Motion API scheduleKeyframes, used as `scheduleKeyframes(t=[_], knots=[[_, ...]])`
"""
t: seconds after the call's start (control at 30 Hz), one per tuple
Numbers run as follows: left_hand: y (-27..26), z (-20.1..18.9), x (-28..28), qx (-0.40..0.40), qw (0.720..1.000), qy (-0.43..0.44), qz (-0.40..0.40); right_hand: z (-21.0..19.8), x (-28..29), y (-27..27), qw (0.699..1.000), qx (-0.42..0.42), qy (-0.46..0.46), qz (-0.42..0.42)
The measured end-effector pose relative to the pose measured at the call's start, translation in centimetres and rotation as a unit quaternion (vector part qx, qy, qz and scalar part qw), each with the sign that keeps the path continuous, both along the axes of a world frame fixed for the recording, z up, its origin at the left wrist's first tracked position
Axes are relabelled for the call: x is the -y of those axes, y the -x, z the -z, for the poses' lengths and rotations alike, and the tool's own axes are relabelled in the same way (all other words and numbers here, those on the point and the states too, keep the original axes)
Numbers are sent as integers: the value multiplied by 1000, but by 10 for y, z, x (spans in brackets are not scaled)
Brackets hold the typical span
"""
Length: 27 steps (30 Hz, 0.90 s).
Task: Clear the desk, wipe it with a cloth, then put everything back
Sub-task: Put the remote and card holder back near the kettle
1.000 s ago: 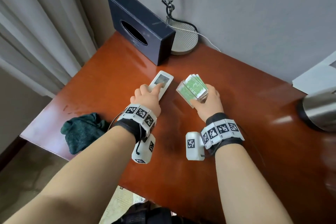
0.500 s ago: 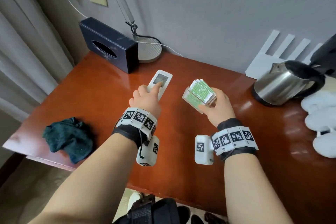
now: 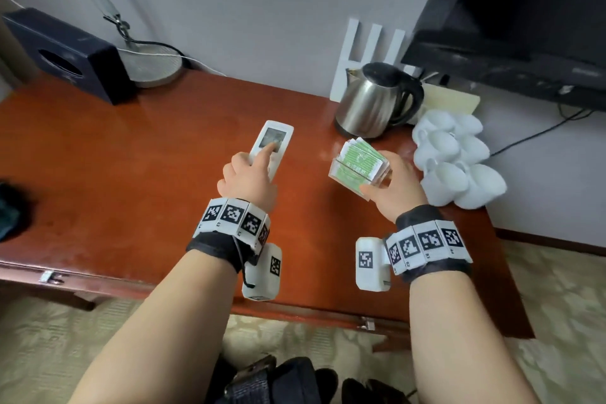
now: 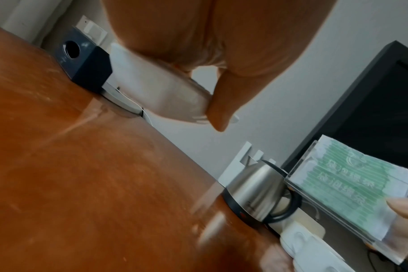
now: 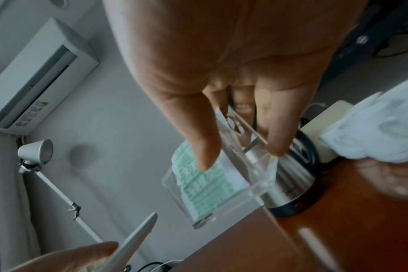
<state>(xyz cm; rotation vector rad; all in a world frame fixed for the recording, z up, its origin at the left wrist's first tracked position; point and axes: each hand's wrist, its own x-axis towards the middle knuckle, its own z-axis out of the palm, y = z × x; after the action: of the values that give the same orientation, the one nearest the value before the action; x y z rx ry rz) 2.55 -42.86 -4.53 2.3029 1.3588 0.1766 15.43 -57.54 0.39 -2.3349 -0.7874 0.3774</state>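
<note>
My left hand (image 3: 249, 180) grips a white remote (image 3: 272, 144), index finger lying on its screen. In the left wrist view the remote (image 4: 161, 92) hangs clear above the red-brown desk (image 4: 82, 165). My right hand (image 3: 393, 187) holds a clear box of green tea sachets (image 3: 359, 164) just above the desk (image 3: 131, 174), in front of the steel kettle (image 3: 377, 102). The right wrist view shows thumb and fingers pinching the clear box (image 5: 221, 180) by its walls. A dark green cloth (image 3: 10, 207) lies at the desk's left edge, mostly cut off.
A dark tissue box (image 3: 65, 52) and a lamp base (image 3: 157, 65) stand at the back left. Several white cups (image 3: 455, 157) are clustered at the right end beside the kettle. A black TV (image 3: 524, 10) hangs over the right. The desk's front edge (image 3: 295, 308) is near my wrists.
Both hands have carried the remote and the sachet box to the right along the desk, away from the tissue box and toward the kettle. The view has swung right with them.
</note>
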Motion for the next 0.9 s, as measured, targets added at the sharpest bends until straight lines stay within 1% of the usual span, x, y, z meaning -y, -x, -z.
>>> scheduleKeyframes(t=[0.17,0.4,0.5,0.67,0.8,0.9], knots=[[-29,-9,37,8,1000,1,30,-7,46,-21,1000,-19,-8,22],[-69,-16,52,24,996,11,84,-4,66,-40,997,-41,0,57],[-85,-15,61,33,994,7,105,-6,76,-50,997,-28,7,71],[-108,-13,83,5,991,11,130,-7,103,-64,996,-49,9,78],[-133,-7,111,-7,990,2,140,4,129,-91,996,-48,3,79],[-148,2,139,-19,991,4,130,13,154,-113,996,-59,16,61]])
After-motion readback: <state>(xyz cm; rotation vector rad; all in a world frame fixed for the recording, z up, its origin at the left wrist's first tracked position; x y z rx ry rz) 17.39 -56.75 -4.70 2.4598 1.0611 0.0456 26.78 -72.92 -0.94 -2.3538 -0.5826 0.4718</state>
